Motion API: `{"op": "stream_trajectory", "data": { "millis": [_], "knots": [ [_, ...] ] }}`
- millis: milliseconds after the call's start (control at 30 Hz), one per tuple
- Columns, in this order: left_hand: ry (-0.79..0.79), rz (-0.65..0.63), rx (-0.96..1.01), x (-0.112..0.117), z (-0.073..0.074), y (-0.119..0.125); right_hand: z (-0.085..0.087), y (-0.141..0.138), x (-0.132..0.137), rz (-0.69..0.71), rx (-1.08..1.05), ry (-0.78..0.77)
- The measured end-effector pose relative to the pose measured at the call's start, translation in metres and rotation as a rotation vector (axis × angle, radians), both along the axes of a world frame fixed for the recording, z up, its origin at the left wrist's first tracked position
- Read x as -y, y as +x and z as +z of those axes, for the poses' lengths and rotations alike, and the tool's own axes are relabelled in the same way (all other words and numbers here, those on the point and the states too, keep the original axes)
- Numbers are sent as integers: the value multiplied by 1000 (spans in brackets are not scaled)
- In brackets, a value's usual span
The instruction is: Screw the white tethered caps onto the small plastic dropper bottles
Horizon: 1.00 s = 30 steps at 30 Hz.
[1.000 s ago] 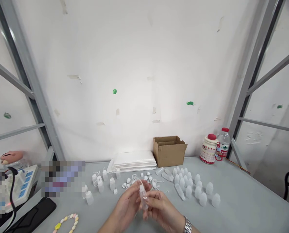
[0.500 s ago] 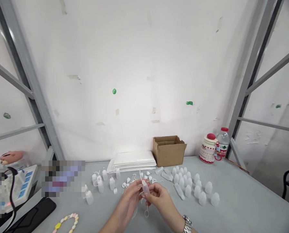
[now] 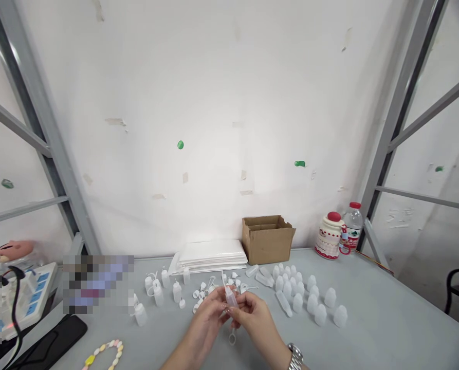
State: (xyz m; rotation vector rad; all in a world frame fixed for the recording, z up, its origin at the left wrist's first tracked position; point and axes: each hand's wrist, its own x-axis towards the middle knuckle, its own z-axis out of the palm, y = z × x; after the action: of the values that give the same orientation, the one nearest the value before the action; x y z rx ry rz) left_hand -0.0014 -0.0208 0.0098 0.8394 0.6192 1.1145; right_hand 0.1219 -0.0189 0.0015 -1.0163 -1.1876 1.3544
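Observation:
A small translucent squeeze bottle [image 3: 231, 298] with a thin upright nozzle is held between my two hands, tilted slightly left. My left hand [image 3: 208, 321] grips it from the left with bent fingers. From the other side, my right hand [image 3: 254, 316] pinches its body with thumb and fingers. Below the fingers hangs a white ring on a strap [image 3: 232, 337]; its upper end is hidden. Just behind my hands lie loose white caps [image 3: 202, 286] and straps. Several bottles with caps and straps [image 3: 158, 295] stand to the left. To the right are several plain translucent bottles [image 3: 287, 289], some lying down.
A cardboard box [image 3: 270, 246] and a stack of white sheets [image 3: 212, 257] stand against the wall. At back right are a red-lidded jar [image 3: 329, 239] and a water bottle [image 3: 353, 223]. A black phone [image 3: 52, 347], bead bracelet [image 3: 118, 349] and power strip [image 3: 40, 293] lie left.
A loose white strap that dangled under my left hand is out of sight. My left fingers have shifted slightly around the squeeze bottle. The view has moved a little.

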Motion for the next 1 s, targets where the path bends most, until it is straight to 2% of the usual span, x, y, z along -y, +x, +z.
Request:
{"op": "stream_trajectory", "data": {
  "millis": [200, 367, 467, 533, 633, 733, 800, 900, 1000],
  "knots": [
    [20, -3, -7, 2, 4, 0, 1, 1, -1, 4, 11, 16],
    [-22, 80, -57, 2, 9, 0, -3, 0, 2, -44, 110, 95],
    [-21, 82, -60, 0, 7, 2, -5, 1, 1, -43, 91, 72],
    [-7, 65, -82, 0, 5, 3, -4, 1, 0, -7, 47, 33],
    [28, 74, -180, 0, 1, 4, 1, 4, -3, 145, 14, 34],
    [63, 171, -258, -2, 2, -1, 8, 15, -8, 238, 87, 112],
    [48, 275, -273, -4, 3, -7, 11, 28, -15, 131, 217, 164],
    [-7, 383, -281, -9, 6, -15, 12, 50, -28, -124, 569, 272],
    [-10, 420, -269, -11, 5, -18, 10, 68, -37, -177, 849, 266]
  ]
}}
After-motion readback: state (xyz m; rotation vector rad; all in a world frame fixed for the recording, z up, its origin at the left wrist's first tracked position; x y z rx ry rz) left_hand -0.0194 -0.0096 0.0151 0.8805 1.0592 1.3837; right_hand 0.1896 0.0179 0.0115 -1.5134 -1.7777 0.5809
